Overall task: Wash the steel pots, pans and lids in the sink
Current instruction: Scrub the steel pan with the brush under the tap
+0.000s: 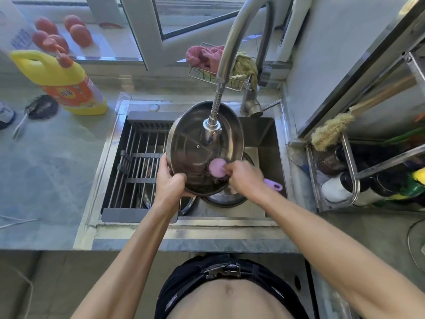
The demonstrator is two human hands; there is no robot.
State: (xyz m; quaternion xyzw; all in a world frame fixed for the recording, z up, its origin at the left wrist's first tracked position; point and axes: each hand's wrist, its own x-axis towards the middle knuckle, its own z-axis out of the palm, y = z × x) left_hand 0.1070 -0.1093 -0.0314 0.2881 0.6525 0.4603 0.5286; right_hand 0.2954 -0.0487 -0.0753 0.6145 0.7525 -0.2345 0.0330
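Note:
A round steel lid is held tilted over the sink, its inner side facing me, under the faucet head. My left hand grips the lid's lower left rim. My right hand grips a pink-handled dish brush and presses its round head against the lid's lower inside. The pink handle end sticks out past my wrist. More steel pans lie in the basin beneath the lid, mostly hidden.
A roll-up drying rack covers the sink's left half. A yellow detergent bottle and a small strainer stand on the left counter, tomatoes on the sill. A cloth basket hangs behind the faucet. Condiment rack at right.

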